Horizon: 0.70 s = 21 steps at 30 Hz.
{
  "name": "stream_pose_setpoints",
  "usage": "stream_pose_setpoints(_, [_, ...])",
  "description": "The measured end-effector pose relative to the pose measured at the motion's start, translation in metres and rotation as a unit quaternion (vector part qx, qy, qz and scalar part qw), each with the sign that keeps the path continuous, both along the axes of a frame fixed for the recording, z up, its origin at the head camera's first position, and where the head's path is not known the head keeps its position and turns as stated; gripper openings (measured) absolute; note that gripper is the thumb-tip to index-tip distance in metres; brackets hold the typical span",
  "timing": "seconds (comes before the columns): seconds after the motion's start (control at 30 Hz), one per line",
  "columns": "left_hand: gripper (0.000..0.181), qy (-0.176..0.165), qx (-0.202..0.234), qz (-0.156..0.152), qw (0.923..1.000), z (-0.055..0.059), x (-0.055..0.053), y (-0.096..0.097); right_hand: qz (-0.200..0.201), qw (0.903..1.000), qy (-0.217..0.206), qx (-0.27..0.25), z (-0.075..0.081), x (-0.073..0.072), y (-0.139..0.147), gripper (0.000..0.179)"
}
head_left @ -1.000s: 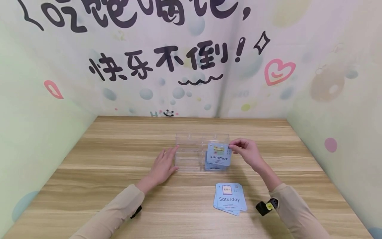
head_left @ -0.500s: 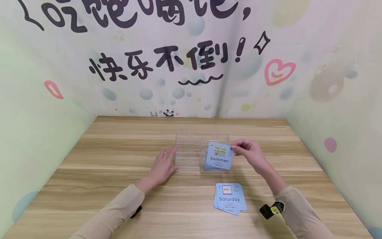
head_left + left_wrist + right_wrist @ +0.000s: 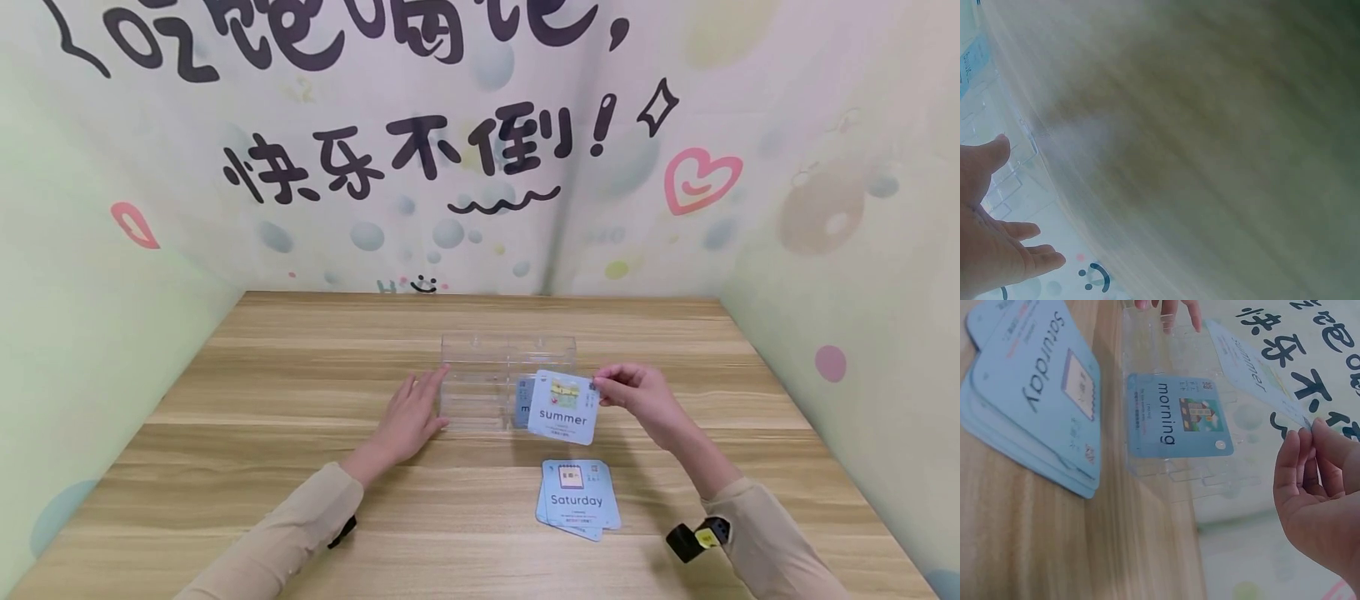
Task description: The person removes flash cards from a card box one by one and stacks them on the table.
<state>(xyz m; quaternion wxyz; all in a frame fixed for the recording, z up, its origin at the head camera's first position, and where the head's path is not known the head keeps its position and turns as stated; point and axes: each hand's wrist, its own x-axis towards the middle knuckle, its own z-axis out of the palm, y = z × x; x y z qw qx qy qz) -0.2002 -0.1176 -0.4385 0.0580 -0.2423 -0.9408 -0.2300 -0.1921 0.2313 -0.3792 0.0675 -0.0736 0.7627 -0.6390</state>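
Observation:
My right hand point(image 3: 639, 398) pinches the right edge of a blue "summer" flash card point(image 3: 564, 408) between thumb and fingers. In the head view the card overlaps the right side of a clear plastic card rack point(image 3: 474, 390). A blue "morning" card point(image 3: 1179, 415) stands in that rack, shown whole in the right wrist view and mostly hidden in the head view. My left hand point(image 3: 408, 418) has its fingers extended along the rack's left side. The left wrist view shows this hand point(image 3: 1004, 244) with thumb and fingers spread beside the clear plastic.
A small pile of blue cards with "Saturday" point(image 3: 577, 500) on top lies on the wooden table point(image 3: 315, 500), in front of the rack. Behind the table hangs a printed backdrop point(image 3: 337, 242). Light walls point(image 3: 840, 292) flank both sides.
My right hand has drawn the "summer" card toward me and to the right, away from the rack, uncovering part of the card behind it. The left hand has stayed put.

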Motion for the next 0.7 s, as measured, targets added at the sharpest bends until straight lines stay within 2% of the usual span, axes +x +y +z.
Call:
stream_pose_setpoints(0.23, [0.081,0.0,-0.003,0.001,1.0,0.001,0.001,0.0,0.025,0.9988,-0.042,-0.001,-0.01,0.008,0.009,0.021])
stream_pose_setpoints(0.57, [0.081,0.006,0.001,-0.003,1.0,0.002,0.002,0.0,0.041,0.9968,-0.068,-0.007,-0.023,0.016,0.018,0.018])
stream_pose_setpoints(0.7, [0.081,0.009,-0.002,-0.004,1.0,0.002,0.002,0.0,0.06,0.9946,-0.083,-0.015,-0.028,0.019,0.018,0.016])
